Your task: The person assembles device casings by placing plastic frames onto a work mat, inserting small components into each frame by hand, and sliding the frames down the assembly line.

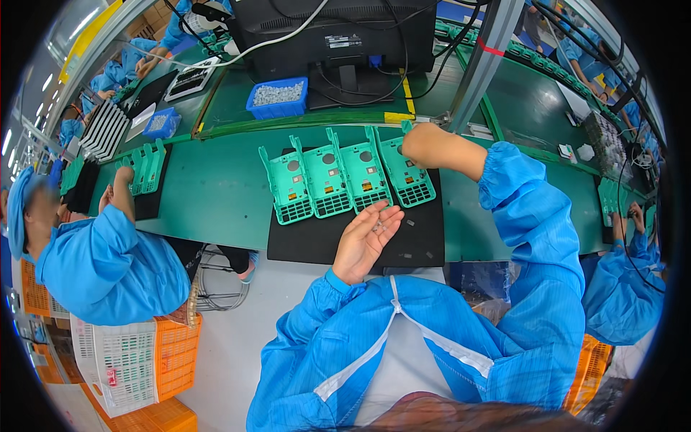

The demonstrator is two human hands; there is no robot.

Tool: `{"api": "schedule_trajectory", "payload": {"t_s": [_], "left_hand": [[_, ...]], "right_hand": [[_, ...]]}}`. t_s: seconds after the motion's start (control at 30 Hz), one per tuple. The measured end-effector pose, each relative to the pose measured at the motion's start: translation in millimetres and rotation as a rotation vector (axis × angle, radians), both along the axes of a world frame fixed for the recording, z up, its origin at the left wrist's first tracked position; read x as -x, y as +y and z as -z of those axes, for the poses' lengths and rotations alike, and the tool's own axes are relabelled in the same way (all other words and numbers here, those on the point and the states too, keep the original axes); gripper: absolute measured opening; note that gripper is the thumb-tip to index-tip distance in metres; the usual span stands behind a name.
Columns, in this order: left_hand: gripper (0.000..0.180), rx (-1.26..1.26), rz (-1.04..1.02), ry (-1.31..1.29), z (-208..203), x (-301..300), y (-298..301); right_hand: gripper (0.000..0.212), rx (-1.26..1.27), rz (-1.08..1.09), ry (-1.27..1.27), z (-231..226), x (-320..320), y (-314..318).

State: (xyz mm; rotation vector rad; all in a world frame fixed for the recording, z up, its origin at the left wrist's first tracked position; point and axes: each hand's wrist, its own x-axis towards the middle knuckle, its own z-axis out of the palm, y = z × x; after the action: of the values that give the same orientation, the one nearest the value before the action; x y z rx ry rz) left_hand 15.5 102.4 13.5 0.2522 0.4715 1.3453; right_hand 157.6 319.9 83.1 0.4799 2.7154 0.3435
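Note:
Four... several teal plastic device housings, each with a grid of keypad openings, lie side by side on a black mat (317, 241). Over the far end of the rightmost housing (414, 180) is my right hand (423, 146), its fingers bent down and closed. What they pinch, if anything, is hidden. My left hand (360, 248) is palm up just before the near edge of the third housing (365, 169), fingers slightly curled. Small translucent pieces (378, 226) rest on its fingers. A few similar loose pieces (409, 255) lie on the mat to its right.
A blue bin (277, 108) of small pale parts and the back of a monitor (335, 43) stand beyond the housings. A metal post (481, 68) rises at the far right. Co-workers in blue sit at left (108, 252) and right (625, 288). Crates (176, 356) stand at lower left.

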Motion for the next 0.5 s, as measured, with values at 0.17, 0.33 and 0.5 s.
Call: {"api": "schedule_trajectory", "payload": {"t_s": [0.17,0.33,0.5], "left_hand": [[0.033,-0.006,-0.001,-0.003,1,-2,0],[0.03,0.015,-0.006,0.059,-1,-3,0],[0.028,0.0,0.023,0.044,8,3,1]], "right_hand": [[0.012,-0.018,-0.026,0.049,1,-4,-1],[0.012,-0.021,-0.025,0.004,1,1,-1],[0.011,-0.122,-0.101,-0.1,6,6,-4]]}}
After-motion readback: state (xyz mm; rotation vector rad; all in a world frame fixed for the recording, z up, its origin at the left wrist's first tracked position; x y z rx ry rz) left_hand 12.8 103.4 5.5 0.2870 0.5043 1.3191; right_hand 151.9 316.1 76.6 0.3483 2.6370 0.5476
